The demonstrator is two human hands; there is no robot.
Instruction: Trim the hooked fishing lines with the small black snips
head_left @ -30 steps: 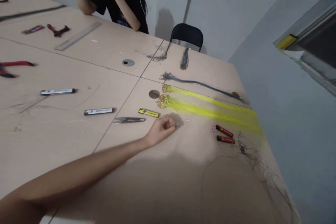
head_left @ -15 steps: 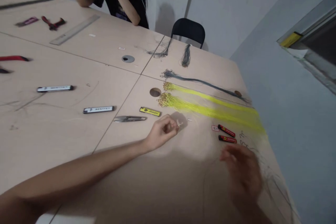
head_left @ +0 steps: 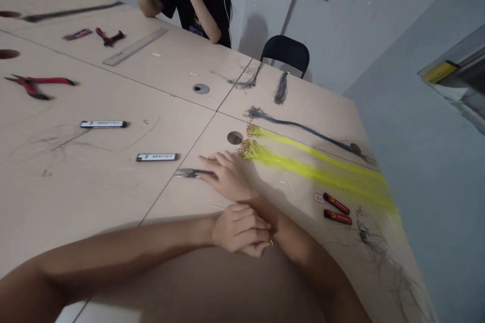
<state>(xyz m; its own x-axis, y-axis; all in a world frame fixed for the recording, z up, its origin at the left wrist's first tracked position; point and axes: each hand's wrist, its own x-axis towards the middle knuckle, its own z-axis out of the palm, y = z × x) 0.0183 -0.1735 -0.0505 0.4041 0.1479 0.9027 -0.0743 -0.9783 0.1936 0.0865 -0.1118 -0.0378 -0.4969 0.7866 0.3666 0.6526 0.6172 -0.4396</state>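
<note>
Beige tabletop (head_left: 185, 133), snips (head_left: 186, 173), grey wall (head_left: 401, 86), chair (head_left: 285, 49)

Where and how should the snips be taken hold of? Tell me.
Probably best by the handle, from the right, pinched across its sides: the snips lie flat, their blades pointing left and the handle's end toward the right hand.

2 wht lighters (head_left: 156, 157), 2 red ltrs (head_left: 338, 217), 2 yel. bndls (head_left: 291, 164), 1 snips (head_left: 185, 173)
</note>
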